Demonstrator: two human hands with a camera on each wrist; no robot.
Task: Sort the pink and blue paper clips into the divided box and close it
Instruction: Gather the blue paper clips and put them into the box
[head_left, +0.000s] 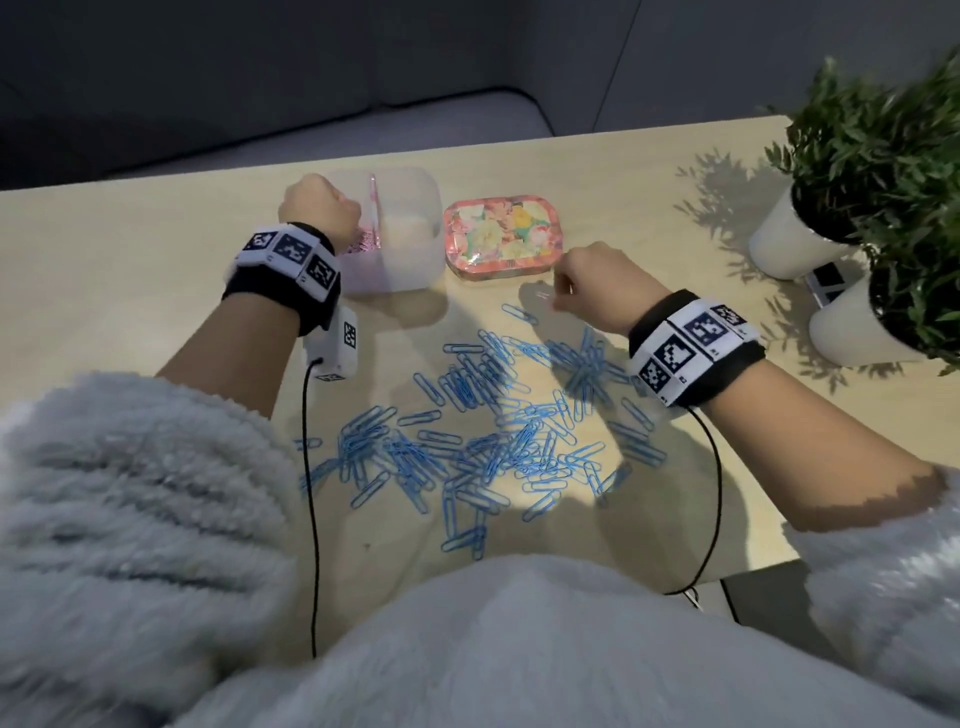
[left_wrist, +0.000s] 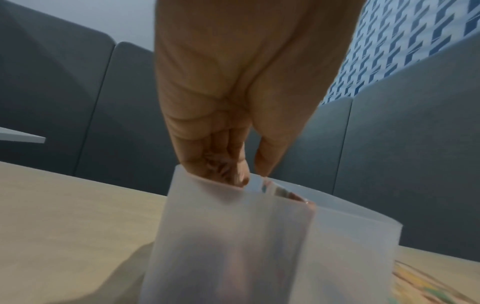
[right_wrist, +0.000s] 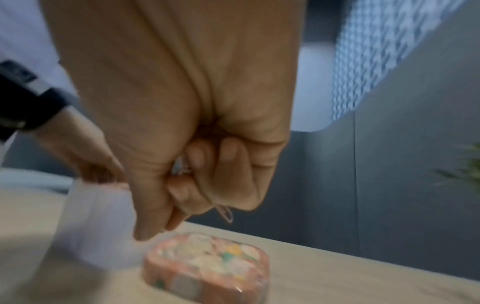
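2 potted plants (head_left: 852, 171) in white pots at the wooden table's (head_left: 130, 249) right edge, grey sofa (head_left: 208, 78) behind

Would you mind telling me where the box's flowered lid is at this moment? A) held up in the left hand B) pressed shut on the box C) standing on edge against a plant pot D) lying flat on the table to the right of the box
D: the flowered lid lies flat on the table just right of the open translucent box, with neither hand on it.
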